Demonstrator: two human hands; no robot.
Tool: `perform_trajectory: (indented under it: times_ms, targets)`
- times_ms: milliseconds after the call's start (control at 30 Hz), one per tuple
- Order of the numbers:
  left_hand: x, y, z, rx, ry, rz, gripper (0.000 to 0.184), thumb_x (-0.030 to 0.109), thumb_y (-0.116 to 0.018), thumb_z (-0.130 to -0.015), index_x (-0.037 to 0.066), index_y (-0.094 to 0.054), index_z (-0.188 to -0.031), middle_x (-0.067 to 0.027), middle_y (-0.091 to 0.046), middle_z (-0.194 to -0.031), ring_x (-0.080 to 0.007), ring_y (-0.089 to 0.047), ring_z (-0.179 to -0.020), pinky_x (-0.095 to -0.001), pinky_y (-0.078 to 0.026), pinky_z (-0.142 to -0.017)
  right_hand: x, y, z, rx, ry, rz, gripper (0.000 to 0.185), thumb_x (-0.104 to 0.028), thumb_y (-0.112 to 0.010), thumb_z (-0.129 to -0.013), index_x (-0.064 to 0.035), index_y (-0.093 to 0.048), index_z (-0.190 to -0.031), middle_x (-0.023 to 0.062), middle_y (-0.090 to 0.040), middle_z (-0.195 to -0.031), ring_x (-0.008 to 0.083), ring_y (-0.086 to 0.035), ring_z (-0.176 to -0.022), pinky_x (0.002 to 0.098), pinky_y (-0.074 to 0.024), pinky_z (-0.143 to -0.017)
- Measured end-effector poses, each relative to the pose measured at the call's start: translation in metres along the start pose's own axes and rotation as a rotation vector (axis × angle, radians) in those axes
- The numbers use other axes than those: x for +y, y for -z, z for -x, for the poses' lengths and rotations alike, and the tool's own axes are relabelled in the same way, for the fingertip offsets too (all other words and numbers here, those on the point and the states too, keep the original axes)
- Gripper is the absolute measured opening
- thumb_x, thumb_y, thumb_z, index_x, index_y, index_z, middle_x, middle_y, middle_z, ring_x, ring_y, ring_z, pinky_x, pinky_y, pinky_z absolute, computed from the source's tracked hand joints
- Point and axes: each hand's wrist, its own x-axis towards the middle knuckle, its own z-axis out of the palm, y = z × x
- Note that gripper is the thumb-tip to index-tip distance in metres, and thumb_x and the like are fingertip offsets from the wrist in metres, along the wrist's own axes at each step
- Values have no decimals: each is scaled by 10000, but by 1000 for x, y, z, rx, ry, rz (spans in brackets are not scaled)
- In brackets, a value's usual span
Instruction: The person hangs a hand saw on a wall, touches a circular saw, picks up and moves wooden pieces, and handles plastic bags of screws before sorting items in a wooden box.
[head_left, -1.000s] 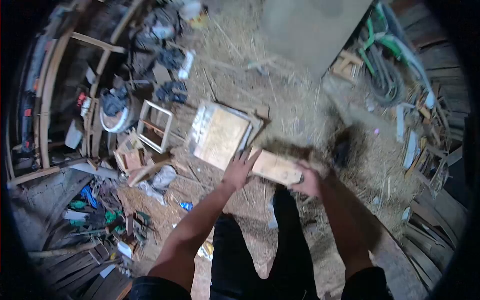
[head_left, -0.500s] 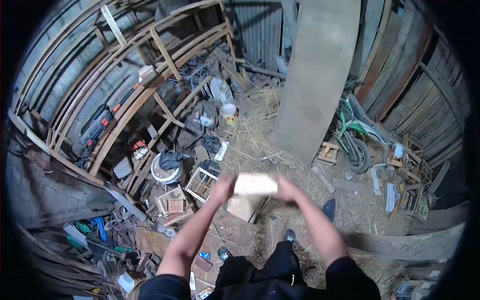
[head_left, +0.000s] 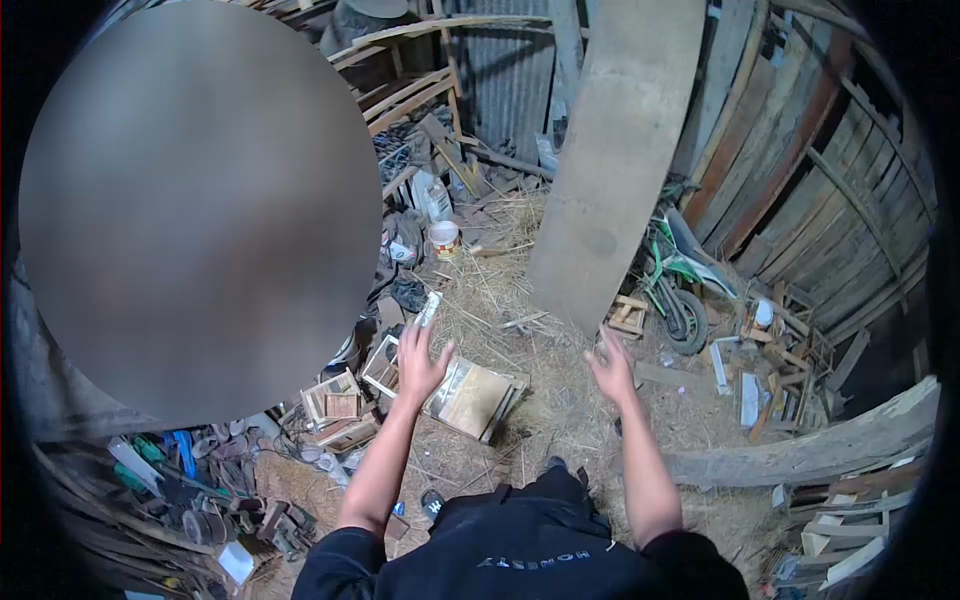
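My left hand [head_left: 422, 368] is raised with its fingers spread, and nothing is in it. Below and beside it on the floor sits a wooden box [head_left: 476, 398] with a light, flat top. My right hand [head_left: 612, 367] is held out well apart from the left, fingers extended and also without anything in it. Beyond the right hand's fingertips stands the lower end of a long, wide board [head_left: 600, 200]. Small wooden frames [head_left: 340, 402] lie to the left of my left forearm.
A large blurred patch hides the upper left. A green and white motorbike [head_left: 683, 285] leans at the right, near a small wooden crate [head_left: 628, 315]. A white bucket [head_left: 445, 238] stands on the straw-strewn floor. A thick beam [head_left: 800, 452] crosses the lower right.
Both hands held a pale wooden block-like piece between them; now they have let go and moved apart, open. I cannot tell where that piece is. The blurred patch is new.
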Motion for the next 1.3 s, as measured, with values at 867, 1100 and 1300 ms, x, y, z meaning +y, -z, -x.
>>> perform_trajectory:
  times_ms: [867, 1100, 1300]
  targets:
    - [-171, 228, 236, -199, 410, 70, 581, 417, -694, -918, 71, -582, -1371, -220, -606, -1357, -396, -545, -1292, -495, -422, -1102, -89, -100, 254, -12, -359, -86, 513, -98, -653, -976, 39, -507, -1449, 214, -608, -1381, 248, -577, -1250, 360, -412, -1090]
    - [-137, 201, 253, -252, 382, 154, 218, 160, -748, -871, -16, -664, -968, -220, -709, -926, -406, -681, -876, -444, -526, -788, -95, -64, 298, 150, -356, 7, 523, -111, -677, -954, 42, -523, -1430, 219, -577, -1427, 266, -520, -1356, 367, -375, -1148]
    - [-69, 121, 249, -489, 189, 188, 222, 149, -766, -873, -34, -656, -814, -190, -730, -796, -284, -717, -706, -377, -514, -649, -109, 28, 386, 450, -497, 68, 556, -216, -688, -940, -21, -526, -1435, 262, -557, -1421, 370, -527, -1346, 402, -411, -1130]
